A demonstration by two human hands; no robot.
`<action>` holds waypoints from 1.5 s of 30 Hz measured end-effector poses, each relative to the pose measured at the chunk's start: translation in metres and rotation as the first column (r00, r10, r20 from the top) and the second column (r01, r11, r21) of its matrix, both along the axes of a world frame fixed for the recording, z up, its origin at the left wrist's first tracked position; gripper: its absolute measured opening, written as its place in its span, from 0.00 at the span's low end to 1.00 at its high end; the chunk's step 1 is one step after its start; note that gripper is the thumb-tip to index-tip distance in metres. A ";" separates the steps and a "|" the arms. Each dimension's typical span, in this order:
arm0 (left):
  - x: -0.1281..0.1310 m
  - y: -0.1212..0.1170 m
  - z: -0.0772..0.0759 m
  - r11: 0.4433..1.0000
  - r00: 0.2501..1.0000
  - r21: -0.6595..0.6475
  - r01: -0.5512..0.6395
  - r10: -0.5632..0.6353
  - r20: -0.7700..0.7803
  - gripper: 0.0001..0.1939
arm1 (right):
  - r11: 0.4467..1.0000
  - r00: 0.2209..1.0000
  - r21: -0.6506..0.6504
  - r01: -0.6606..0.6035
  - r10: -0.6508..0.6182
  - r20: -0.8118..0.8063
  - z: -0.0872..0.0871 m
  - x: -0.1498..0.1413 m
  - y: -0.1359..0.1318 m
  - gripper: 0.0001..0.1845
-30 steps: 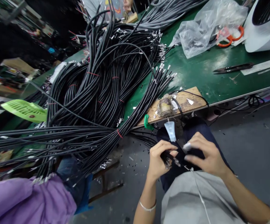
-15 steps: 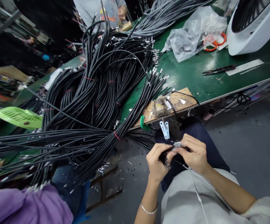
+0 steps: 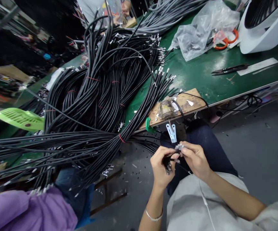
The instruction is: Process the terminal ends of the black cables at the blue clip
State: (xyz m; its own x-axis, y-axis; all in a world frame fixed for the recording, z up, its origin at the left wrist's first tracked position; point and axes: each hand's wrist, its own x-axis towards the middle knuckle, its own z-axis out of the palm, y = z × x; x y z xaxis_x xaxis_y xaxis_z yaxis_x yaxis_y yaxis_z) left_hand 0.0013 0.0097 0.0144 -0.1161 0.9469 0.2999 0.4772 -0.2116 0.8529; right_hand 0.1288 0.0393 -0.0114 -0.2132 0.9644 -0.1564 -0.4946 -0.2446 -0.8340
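Note:
Over my lap, my left hand [image 3: 163,163] is closed round the ends of several black cables [image 3: 145,143], whose cut tips poke out past the fingers. My right hand [image 3: 196,158] pinches the frayed, silvery end [image 3: 178,147] of one cable, close to the left fingertips. Just above the hands a light blue clothespin [image 3: 171,132] hangs from a small motor-like device [image 3: 166,109] on a wooden board [image 3: 192,96] at the table edge. A red tie [image 3: 121,138] binds the cable bundle that runs left from my hands.
Large coils of black cable [image 3: 100,96] cover the green table [image 3: 225,86]. Scissors with orange handles [image 3: 227,40], a plastic bag [image 3: 194,35], dark snips [image 3: 230,69] and a white fan [image 3: 261,25] lie to the right. A purple-sleeved person [image 3: 33,208] sits at left; another person's hand [image 3: 126,8] is across the table.
My right hand has shifted slightly left and its grip has changed. The cable end between my fingers now shows frayed strands instead of a smooth grey tip. The view has shifted slightly.

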 end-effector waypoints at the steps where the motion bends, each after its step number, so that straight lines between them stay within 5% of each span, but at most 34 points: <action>1: 0.000 0.000 0.000 1.000 1.000 0.000 0.013 -0.013 -0.008 0.01 | 0.999 1.000 -0.039 -0.015 0.014 -0.025 0.000 0.000 0.002 0.10; 7: -0.002 0.001 0.008 0.989 0.991 -0.075 0.124 -0.127 -0.036 0.09 | 0.984 0.989 -0.122 -0.133 0.124 -0.082 0.004 0.009 0.012 0.08; 11: 0.000 0.002 0.013 0.985 0.992 -0.140 0.096 -0.106 -0.066 0.13 | 0.973 0.978 0.146 -0.178 0.158 0.139 0.007 0.017 0.013 0.08; 13: 0.000 0.002 0.012 0.983 0.992 -0.158 0.096 -0.107 -0.066 0.13 | 0.955 0.969 0.255 -0.149 0.090 0.230 0.007 0.017 0.012 0.04; 18: -0.001 -0.001 0.006 0.978 0.995 -0.188 0.095 -0.093 0.021 0.09 | 0.976 0.970 0.212 0.043 -0.092 0.223 0.002 0.005 0.005 0.07; 22: -0.006 0.001 0.007 0.982 0.995 -0.165 0.094 -0.087 0.047 0.06 | 0.897 0.902 0.414 0.157 -0.301 0.309 0.003 0.003 0.002 0.05; 25: -0.012 0.006 0.011 0.967 0.968 -0.101 0.232 -0.220 0.120 0.04 | 0.957 0.989 0.271 -0.100 0.067 0.128 0.004 0.009 0.010 0.10; 27: -0.014 0.009 0.013 0.962 0.953 -0.058 0.268 -0.255 0.163 0.03 | 0.938 0.942 0.124 -0.324 0.332 -0.051 0.004 0.015 0.019 0.16; 29: -0.013 0.010 0.013 0.970 0.957 -0.043 0.238 -0.227 0.178 0.03 | 0.899 0.897 0.045 -0.436 0.439 -0.057 0.005 0.022 0.027 0.17; 32: -0.011 0.009 0.013 0.977 0.972 -0.081 0.196 -0.183 0.145 0.04 | 0.938 0.932 0.083 -0.337 0.320 0.167 0.010 0.031 0.036 0.10; 36: -0.010 0.004 0.014 0.973 0.981 -0.138 0.188 -0.178 0.077 0.09 | 0.950 0.961 0.262 -0.173 0.104 0.257 0.022 0.034 0.031 0.08; 41: -0.007 0.001 0.012 0.981 0.993 -0.158 0.116 -0.111 0.037 0.11 | 0.943 0.889 0.332 0.036 -0.182 0.420 0.022 0.021 0.010 0.09; 45: -0.004 -0.002 0.010 0.985 0.999 -0.169 0.025 -0.019 0.034 0.12 | 0.963 0.895 0.268 -0.003 -0.117 0.430 0.017 0.020 0.002 0.08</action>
State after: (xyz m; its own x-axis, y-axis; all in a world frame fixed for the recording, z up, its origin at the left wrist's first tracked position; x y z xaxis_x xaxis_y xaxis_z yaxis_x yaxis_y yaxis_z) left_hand -0.0029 0.0079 0.0249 -0.1019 0.9861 0.1315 0.4457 -0.0729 0.8922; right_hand 0.1487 0.0418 0.0052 -0.1241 0.9917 0.0324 -0.0703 0.0237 -0.9972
